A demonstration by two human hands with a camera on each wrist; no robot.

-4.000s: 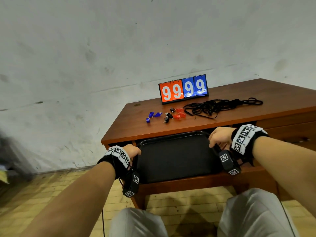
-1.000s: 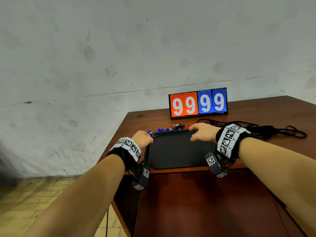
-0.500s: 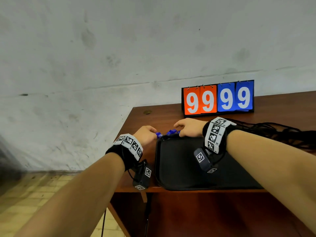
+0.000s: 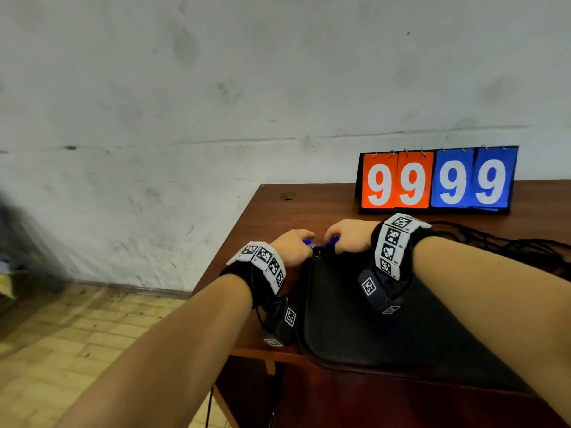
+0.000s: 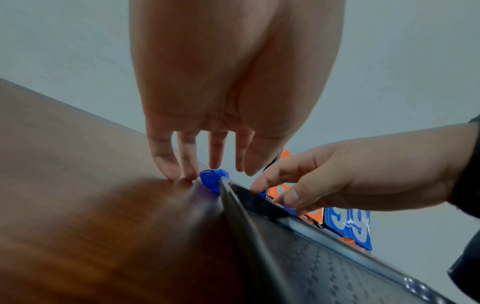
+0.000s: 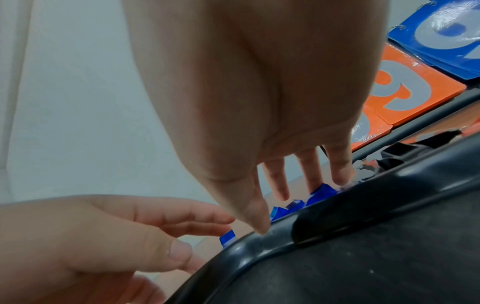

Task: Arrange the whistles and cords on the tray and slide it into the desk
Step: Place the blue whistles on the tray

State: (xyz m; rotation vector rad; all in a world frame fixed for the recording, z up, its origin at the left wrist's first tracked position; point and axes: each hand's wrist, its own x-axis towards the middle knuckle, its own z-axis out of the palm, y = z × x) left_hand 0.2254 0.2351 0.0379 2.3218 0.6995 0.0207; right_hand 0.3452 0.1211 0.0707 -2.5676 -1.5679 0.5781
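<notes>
The black tray [image 4: 355,329] lies on the desk top [image 4: 278,208], its near edge over the front. Small blue whistles [image 4: 309,241] lie just beyond its far left corner. My left hand [image 4: 293,245] reaches down beside them; in the left wrist view its straight fingers [image 5: 182,170] touch the desk next to a blue whistle [image 5: 211,179]. My right hand [image 4: 349,236] comes from across the corner. In the right wrist view its fingers [image 6: 337,179] are straight and reach the blue whistles [image 6: 320,193], with the thumb on the tray rim [image 6: 363,195]. Black cords [image 4: 509,245] lie tangled to the right.
An orange and blue flip scoreboard [image 4: 435,180] reading 9999 stands at the back of the desk by the grey wall. The desk's left edge runs close to my left wrist, with tiled floor [image 4: 77,335] below.
The tray has come out of the desk's slot and now lies on top. Both hands have let go of its rim and moved to the blue whistles at its far left corner.
</notes>
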